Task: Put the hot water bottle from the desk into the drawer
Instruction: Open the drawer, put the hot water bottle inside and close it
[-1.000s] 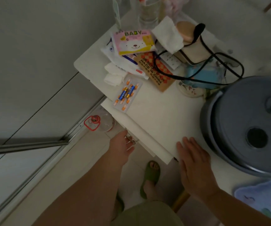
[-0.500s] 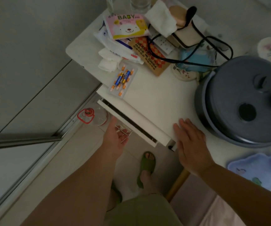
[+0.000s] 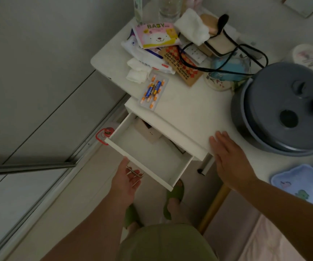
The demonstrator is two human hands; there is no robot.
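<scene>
1. The drawer (image 3: pixel 151 157) stands pulled out from under the desk (image 3: pixel 185 110), its white floor mostly bare, with a small box (image 3: pixel 148 131) at the back.
2. The left hand (image 3: pixel 127 179) is under the drawer's front edge, palm up, fingers curled around the metal handle (image 3: pixel 135 173).
3. The right hand (image 3: pixel 229 162) lies flat and spread on the desk's near edge, gripping nothing.
4. The hot water bottle (image 3: pixel 227 69), probably the blue item under the black cord (image 3: pixel 246 51), sits at the back of the desk, left of the grey pot (image 3: pixel 283 113).
5. Batteries (image 3: pixel 152 91) lie near the desk's left edge.
</scene>
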